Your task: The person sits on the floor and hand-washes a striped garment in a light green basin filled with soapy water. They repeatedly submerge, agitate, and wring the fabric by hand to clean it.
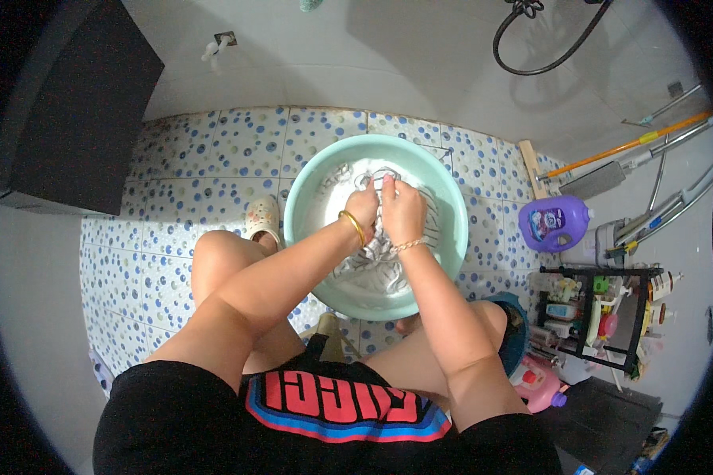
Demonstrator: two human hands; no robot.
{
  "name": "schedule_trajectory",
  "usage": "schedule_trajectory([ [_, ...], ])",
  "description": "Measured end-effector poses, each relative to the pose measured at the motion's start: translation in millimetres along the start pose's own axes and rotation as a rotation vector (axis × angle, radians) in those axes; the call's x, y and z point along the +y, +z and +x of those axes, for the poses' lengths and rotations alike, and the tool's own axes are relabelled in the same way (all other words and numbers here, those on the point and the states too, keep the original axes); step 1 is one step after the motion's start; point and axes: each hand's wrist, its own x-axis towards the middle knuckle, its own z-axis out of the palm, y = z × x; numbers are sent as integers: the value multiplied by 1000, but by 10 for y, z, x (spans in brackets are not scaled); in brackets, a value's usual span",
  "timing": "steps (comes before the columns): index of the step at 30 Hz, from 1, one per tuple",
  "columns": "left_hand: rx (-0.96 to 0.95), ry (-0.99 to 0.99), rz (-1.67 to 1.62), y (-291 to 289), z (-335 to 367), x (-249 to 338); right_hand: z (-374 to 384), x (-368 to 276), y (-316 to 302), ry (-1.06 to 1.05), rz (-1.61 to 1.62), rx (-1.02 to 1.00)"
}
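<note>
A pale green round basin (455, 237) stands on the floor between my legs. In it, white suds surround a wet white garment with dark stripes (388, 269). My left hand (362, 209), with a gold bangle at the wrist, is closed on the striped garment near the middle of the basin. Close beside it, my right hand (404, 210), wearing a beaded bracelet, grips the same cloth with its thumb up. The two hands nearly touch. Part of the garment lies bunched below and between them, and the fingertips are partly hidden.
Right of the basin stands a purple detergent bottle (555, 224), near mops and poles (626, 146) against the wall. A black rack (590, 317) of bottles, a pink jug (540, 385) and a blue bucket (516, 332) are nearer. A dark cabinet (75, 111) hangs at left.
</note>
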Motion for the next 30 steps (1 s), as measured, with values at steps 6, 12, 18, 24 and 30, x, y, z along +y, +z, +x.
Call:
schedule_trajectory([
  [6,-57,-23,399,20,-226,68,343,811,83,369,254,73],
  [12,379,503,487,-930,954,-408,132,685,563,-158,218,115],
  [18,213,508,882,-589,281,-220,-266,643,976,-299,-285,-516],
  [24,41,149,591,-606,427,-126,36,754,931,36,-29,-358],
  [30,-19,-117,-64,-580,640,2,-79,133,621,-144,271,-71],
])
